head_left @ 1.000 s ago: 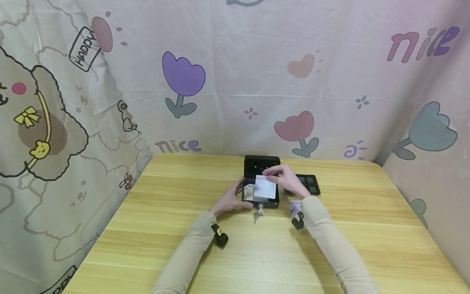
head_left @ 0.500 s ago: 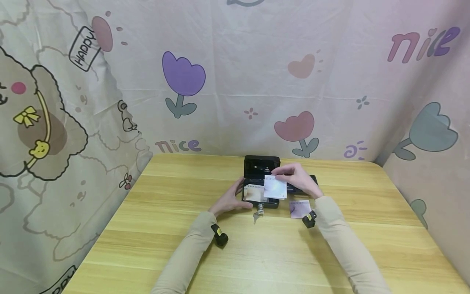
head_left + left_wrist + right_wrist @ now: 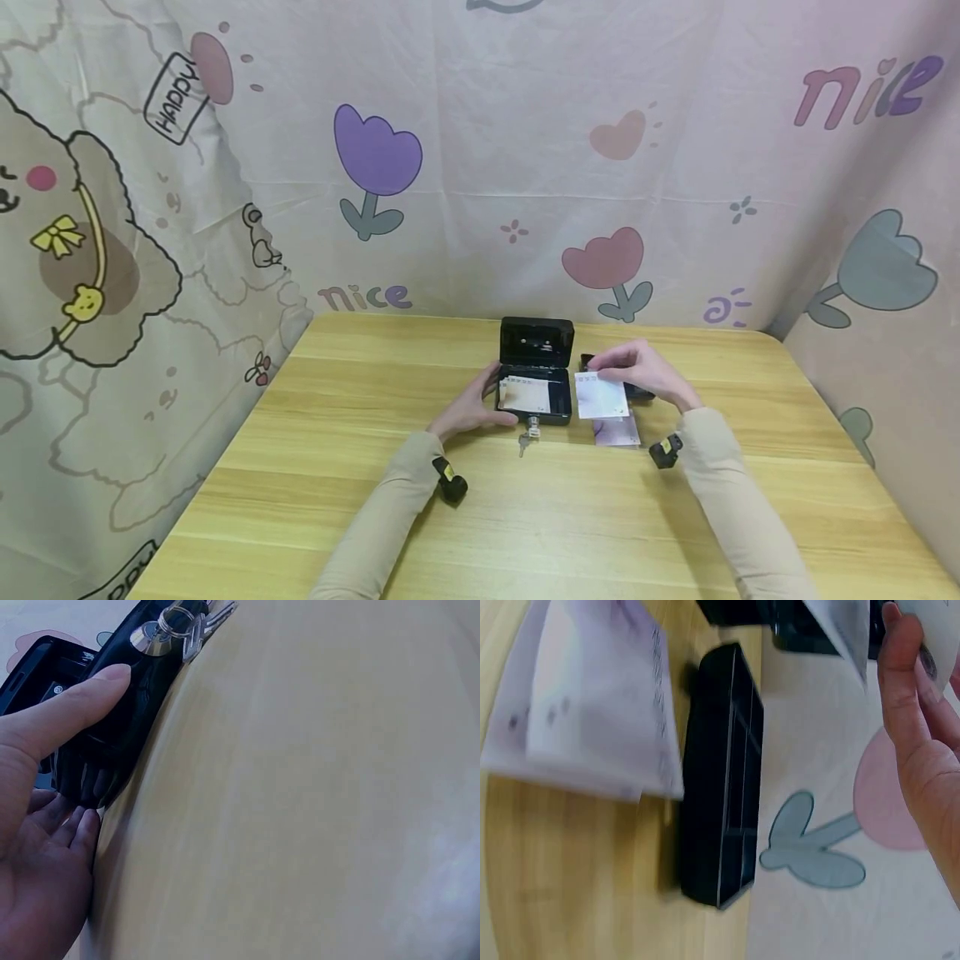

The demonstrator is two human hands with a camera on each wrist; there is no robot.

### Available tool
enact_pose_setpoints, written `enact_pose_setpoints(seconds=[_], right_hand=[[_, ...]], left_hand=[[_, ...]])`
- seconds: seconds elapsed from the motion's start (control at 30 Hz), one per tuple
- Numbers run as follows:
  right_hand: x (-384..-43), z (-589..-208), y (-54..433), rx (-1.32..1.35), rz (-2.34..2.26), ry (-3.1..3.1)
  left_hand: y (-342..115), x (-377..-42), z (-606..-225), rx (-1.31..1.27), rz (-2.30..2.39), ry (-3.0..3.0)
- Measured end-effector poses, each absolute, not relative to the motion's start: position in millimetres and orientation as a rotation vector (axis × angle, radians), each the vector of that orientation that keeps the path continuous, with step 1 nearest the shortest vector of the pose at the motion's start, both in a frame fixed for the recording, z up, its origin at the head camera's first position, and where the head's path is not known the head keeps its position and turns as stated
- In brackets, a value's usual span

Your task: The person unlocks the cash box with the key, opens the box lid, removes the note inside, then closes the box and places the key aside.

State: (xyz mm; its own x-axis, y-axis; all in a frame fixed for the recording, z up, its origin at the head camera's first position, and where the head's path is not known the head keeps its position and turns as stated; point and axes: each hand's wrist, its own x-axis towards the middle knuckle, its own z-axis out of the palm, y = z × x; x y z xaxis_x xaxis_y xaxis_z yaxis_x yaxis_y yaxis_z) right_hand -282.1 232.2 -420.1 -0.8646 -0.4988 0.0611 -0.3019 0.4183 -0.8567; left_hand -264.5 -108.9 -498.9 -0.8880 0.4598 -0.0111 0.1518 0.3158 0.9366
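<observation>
A small black cash box stands with its lid raised. My left hand grips its left end; in the left wrist view the thumb lies along the front near the lock and the fingers are at the side. Pale paper notes lie inside. My right hand pinches white paper notes by their top edge, to the right of the box. Below them, purple paper notes lie on the table, partly covered in the head view.
Behind my right hand is a black divided tray, partly hidden in the head view. Keys hang from the lock at the box's front. Patterned cloth rises behind the wooden table.
My right hand has carried the white notes out of the box and rightward, over the purple notes. The pale notes left inside now show fully. My left hand has stayed on the box.
</observation>
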Motion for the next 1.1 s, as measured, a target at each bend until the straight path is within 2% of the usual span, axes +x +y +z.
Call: enact_pose_setpoints(seconds=[1.1], right_hand=[[-261,-444,324,-0.539,-1.417,2.468]], left_hand=[[-109,-264,-501,0.558,1.579,2.328]])
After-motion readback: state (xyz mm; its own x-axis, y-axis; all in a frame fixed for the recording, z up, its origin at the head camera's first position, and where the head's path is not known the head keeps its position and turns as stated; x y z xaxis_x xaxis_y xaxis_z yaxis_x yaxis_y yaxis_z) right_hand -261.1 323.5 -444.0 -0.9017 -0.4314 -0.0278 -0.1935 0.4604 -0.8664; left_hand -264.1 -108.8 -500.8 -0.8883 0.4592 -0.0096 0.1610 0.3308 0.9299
